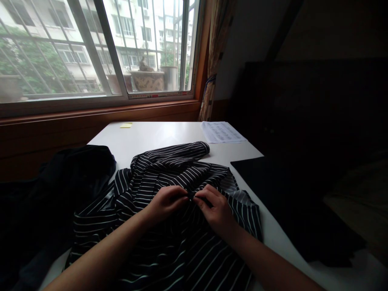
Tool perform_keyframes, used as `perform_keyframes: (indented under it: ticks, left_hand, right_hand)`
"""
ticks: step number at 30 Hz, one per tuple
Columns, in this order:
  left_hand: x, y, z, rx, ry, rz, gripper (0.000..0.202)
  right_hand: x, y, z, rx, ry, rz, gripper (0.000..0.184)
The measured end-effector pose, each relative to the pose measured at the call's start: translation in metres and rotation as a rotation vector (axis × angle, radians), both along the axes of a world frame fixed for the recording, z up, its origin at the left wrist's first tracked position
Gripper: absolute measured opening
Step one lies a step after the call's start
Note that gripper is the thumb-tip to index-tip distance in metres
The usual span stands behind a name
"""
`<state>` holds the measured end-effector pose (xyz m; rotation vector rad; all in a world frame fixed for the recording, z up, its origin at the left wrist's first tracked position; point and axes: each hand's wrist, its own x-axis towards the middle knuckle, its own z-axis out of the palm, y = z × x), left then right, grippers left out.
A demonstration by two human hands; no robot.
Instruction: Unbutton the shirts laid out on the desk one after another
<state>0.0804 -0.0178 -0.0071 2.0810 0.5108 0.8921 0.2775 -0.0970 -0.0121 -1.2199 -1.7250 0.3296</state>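
Daylight comes through one window (138, 40) with two panes in view, while the right side of the room sinks into shadow. Outside the glass, one patterned planter (147, 82) sits left of one plain pot (170, 78), and one patterned curtain (214, 52) hangs at the window's right edge. Below stands one white table (169, 131). On its far side lie one yellow note (126, 125), toward the left, and some printed paper (223, 132), toward the right; whether that is one sheet or several, I cannot tell. One heap of dark cloth (81, 165) lies at the left edge, and one flat dark piece (281, 194) lies at the right edge, its material too dim to make out.

One striped garment (182, 242), black with thin white lines, spreads rumpled over the middle and near part of the table, one sleeve pointing to the far right. Two hands meet over its middle. The left hand (169, 201) has thumb and forefinger nearly closed, pinching a small dark bit of the garment. The right hand (214, 206) pinches the same spot from the other side, its fingers curled and almost closed; the two sets of fingertips are just beside each other, and what exactly lies between them is too small to tell
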Motion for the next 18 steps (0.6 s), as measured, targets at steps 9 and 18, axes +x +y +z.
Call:
perform_keyframes:
  ticks: [9, 18]
  left_hand:
    - [-0.0002, 0.0015, 0.0022, -0.033, -0.001, -0.006, 0.014]
    - [-0.0011, 0.0022, 0.0013, -0.021, 0.032, -0.015, 0.015]
  right_hand:
    - [0.0009, 0.0009, -0.0017, 0.009, 0.084, 0.108, 0.006]
    - [0.0001, -0.0003, 0.0015, -0.036, 0.126, 0.165, 0.006]
